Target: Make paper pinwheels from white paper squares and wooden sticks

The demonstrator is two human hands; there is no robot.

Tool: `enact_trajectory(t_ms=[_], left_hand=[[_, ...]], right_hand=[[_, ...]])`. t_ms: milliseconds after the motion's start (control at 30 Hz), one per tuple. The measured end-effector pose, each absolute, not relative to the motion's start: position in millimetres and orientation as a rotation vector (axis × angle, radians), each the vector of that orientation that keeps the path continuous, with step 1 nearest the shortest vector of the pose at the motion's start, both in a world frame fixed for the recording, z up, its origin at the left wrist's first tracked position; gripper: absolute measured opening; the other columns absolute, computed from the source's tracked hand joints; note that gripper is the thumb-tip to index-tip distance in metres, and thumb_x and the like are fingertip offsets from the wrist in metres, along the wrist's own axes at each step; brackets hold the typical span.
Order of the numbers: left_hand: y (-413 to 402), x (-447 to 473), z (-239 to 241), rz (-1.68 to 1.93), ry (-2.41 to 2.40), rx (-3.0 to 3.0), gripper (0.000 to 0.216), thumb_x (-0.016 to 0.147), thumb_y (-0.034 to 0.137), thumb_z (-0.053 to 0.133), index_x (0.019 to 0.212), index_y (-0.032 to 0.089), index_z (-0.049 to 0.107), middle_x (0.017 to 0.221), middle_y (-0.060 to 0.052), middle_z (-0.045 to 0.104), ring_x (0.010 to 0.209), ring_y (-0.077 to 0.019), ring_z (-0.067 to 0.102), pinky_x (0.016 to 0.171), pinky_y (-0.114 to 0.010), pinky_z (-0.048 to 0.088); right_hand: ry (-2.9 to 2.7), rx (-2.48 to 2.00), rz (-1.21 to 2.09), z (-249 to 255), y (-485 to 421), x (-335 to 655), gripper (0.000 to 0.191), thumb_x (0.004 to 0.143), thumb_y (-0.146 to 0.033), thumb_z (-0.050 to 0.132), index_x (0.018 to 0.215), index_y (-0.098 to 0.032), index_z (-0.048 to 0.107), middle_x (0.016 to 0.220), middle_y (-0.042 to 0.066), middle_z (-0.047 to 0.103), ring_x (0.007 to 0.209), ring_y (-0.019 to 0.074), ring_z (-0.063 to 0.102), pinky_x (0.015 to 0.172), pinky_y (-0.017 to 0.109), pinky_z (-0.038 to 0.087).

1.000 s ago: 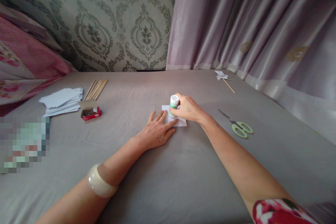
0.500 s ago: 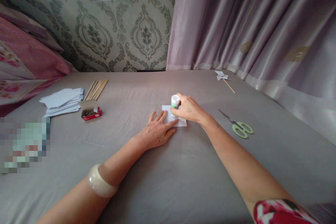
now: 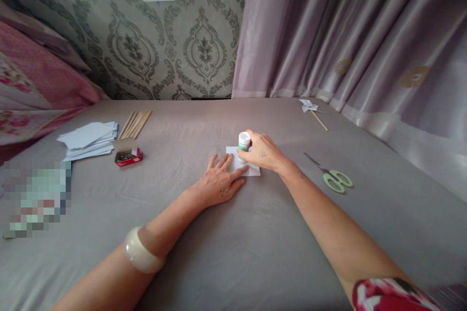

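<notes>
A small white sheet of paper (image 3: 254, 171) lies on the grey cloth in front of me. My left hand (image 3: 220, 182) rests flat with its fingers spread, and its fingertips press on the paper's left and near part. In my right hand (image 3: 263, 150) is a white glue stick (image 3: 244, 139) with a green label, gripped upright between thumb and fingers. Its lower end is down at the paper; the exact contact is hidden by my thumb. Part of the paper lies under both hands.
Green-handled scissors (image 3: 337, 181) lie to the right. Farther back is a paper pinwheel (image 3: 308, 105) on a stick. At left are a stack of white paper (image 3: 87, 137), several wooden sticks (image 3: 134, 124), a small red box (image 3: 129, 157) holding small dark items, and a blurred-out greenish item (image 3: 40, 199).
The view has shifted very slightly, so everything sits a little farther right. Both hands, the glue stick and the paper keep practically the same positions relative to one another.
</notes>
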State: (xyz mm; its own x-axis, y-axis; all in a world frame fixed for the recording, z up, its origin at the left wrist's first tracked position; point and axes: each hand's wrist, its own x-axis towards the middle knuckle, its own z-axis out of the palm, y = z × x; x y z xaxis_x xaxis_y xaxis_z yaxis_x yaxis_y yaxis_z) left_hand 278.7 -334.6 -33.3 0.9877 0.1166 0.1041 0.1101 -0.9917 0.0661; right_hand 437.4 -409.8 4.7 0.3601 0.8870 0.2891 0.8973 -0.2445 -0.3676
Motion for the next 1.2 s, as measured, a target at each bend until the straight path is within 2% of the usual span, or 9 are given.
enact_trajectory(t_ms=[233,567,1000,1200], left_hand=[[-334.2,279.6,-33.4,0.167,0.188,3.063,0.046,0.095,0.046,0.029,0.135,0.031,0.045,0.146,-0.014,0.038,0.135,-0.0336,0.032,0.106,-0.063,0.019],[-333.1,278.9,-36.2,0.188,0.178,3.039,0.047,0.095,0.045,0.029,0.137,0.030,0.043,0.145,-0.014,0.038,0.135,-0.0331,0.032,0.107,-0.062,0.018],[-333.1,278.4,-35.7,0.193,0.174,3.022,0.046,0.095,0.045,0.029,0.135,0.030,0.045,0.145,-0.014,0.038,0.136,-0.0335,0.031,0.106,-0.063,0.018],[-333.5,279.0,-34.6,0.169,0.186,3.042,0.046,0.095,0.046,0.029,0.135,0.030,0.046,0.144,-0.015,0.039,0.135,-0.0342,0.032,0.106,-0.063,0.018]], right_hand=[[-1.522,-2.161,-0.037,2.7,-402.0,434.5,0.024,0.075,-0.034,0.056,0.093,-0.018,0.055,0.077,0.005,0.067,0.069,0.0189,0.060,0.061,0.026,0.038],[-1.545,-2.147,-0.040,3.7,-408.7,439.0,0.019,0.074,-0.031,0.057,0.088,-0.019,0.054,0.071,0.003,0.066,0.063,0.0176,0.058,0.058,0.026,0.037],[-1.554,-2.175,-0.025,6.1,-408.2,435.7,0.022,0.074,-0.030,0.057,0.092,-0.019,0.056,0.076,0.006,0.067,0.072,0.0207,0.061,0.064,0.028,0.040],[-1.502,-2.155,-0.062,1.3,-403.1,436.6,0.023,0.074,-0.034,0.057,0.091,-0.018,0.055,0.075,0.005,0.066,0.066,0.0186,0.059,0.060,0.027,0.038]])
